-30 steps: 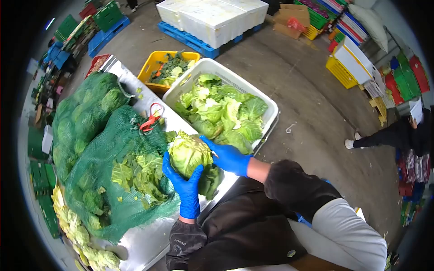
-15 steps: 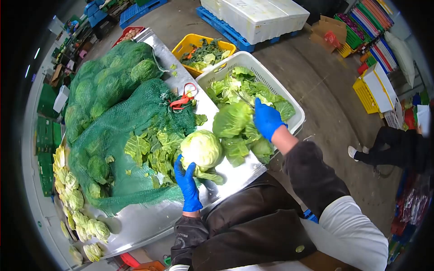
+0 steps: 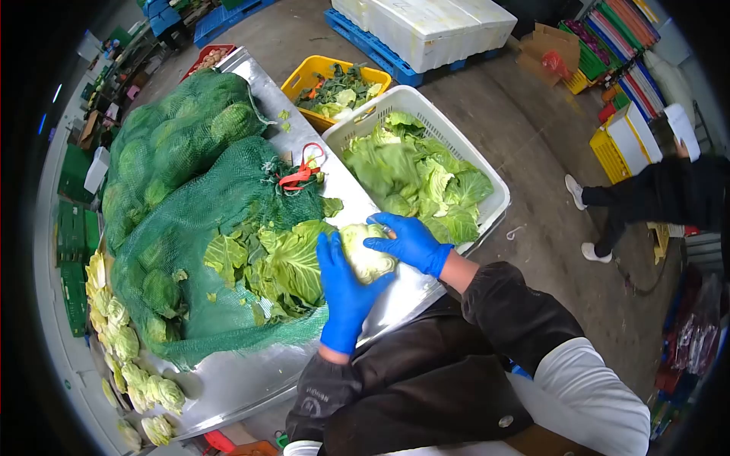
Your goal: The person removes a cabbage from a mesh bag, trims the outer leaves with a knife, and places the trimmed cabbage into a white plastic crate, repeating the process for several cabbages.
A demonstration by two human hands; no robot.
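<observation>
A pale, round cabbage (image 3: 363, 257) is held between my two blue-gloved hands above the front edge of the metal table. My left hand (image 3: 347, 289) cups its near left side, thumb stretched along the bottom. From the right, my right hand (image 3: 414, 245) grips the cabbage, thumb and fingers against its side and top. A broad green leaf (image 3: 296, 262) spreads just left of my left hand, over loose trimmings on the green mesh sack (image 3: 205, 205). Beyond my right hand stands a white crate (image 3: 493, 178) of cabbage leaves; some leaves (image 3: 376, 167) in it are blurred.
Full sacks of cabbages (image 3: 179, 129) cover the table's far left, and peeled cabbages (image 3: 133, 376) line its left edge. A yellow crate (image 3: 295, 82) of trimmings stands behind the white crate. At right, a person (image 3: 646, 186) holds a white sheet. White foam boxes (image 3: 433, 34) rest on a blue pallet.
My right hand has come back from the white crate to the cabbage, letting go of a large leaf. My left hand has shifted right with the cabbage. The person at right has moved closer.
</observation>
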